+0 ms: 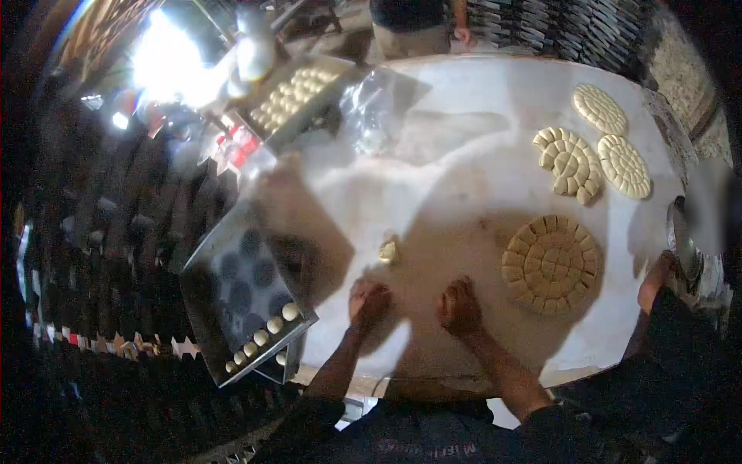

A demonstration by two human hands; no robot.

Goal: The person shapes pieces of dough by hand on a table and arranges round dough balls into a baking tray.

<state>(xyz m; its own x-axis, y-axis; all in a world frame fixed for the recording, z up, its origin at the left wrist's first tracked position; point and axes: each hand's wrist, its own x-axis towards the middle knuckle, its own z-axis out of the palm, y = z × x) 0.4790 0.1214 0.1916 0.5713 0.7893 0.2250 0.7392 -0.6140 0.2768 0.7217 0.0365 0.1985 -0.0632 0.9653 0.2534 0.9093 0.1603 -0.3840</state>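
My left hand (pixel 369 301) rests on the white table, its fingers curled down; whatever is under them is hidden. Just beyond it lies a small lump of dough (pixel 388 252), apart from the fingers. My right hand (pixel 458 307) is also curled on the tabletop, and its palm cannot be seen. To its right, in shadow, sits a round of dough (pixel 551 264) cut into many small pieces in rings. Left of my left hand, a metal tray (pixel 209 321) holds a row of dough balls (pixel 261 337) along its near edge.
Farther right lie a partly broken-up dough round (pixel 568 164) and two whole scored rounds (pixel 599 109) (pixel 624 166). A tray of dough balls (pixel 294 99) and a clear plastic bag (pixel 366 112) are at the back left. Another person's hand (pixel 657 278) is at the right edge; someone stands behind.
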